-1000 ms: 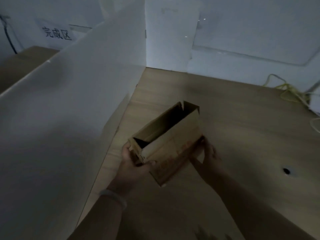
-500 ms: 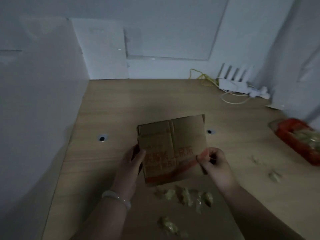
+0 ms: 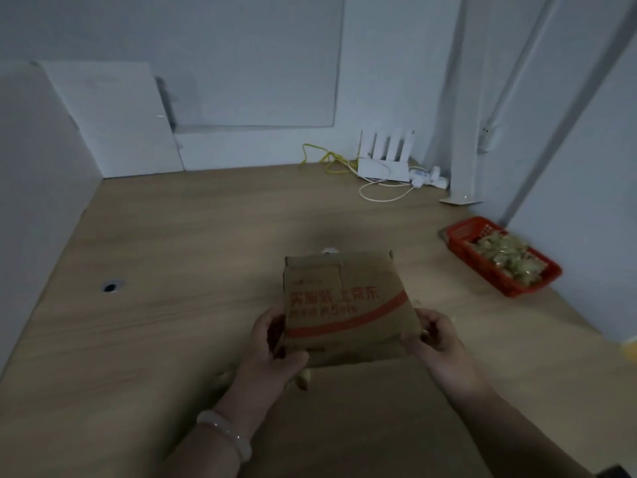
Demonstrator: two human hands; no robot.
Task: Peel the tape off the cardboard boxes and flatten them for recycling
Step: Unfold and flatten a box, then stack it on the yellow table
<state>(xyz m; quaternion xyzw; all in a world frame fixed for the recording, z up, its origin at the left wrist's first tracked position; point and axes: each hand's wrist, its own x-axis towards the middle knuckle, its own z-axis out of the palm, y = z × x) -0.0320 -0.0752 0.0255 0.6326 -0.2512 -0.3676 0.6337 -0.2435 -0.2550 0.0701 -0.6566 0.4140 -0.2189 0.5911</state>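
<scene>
A small brown cardboard box (image 3: 346, 305) with red printed characters and a red stripe is held above the wooden table (image 3: 193, 243), its printed face toward me. My left hand (image 3: 275, 350) grips its lower left edge, thumb on the front face. My right hand (image 3: 436, 339) pinches the lower right corner. A crumpled bit of tape (image 3: 303, 379) shows just below the box by my left hand. The box's underside is hidden.
A red basket (image 3: 462, 232) full of crumpled tape stands at the right. A white router (image 3: 384, 157) with yellow and white cables sits at the back. White partition boards (image 3: 44, 174) wall the left side. A cable hole (image 3: 110, 288) is in the tabletop at left.
The view swung right from the left partition to the table's middle. The box turned from open-end-up to its printed face toward me, and my right hand shifted to its lower right corner.
</scene>
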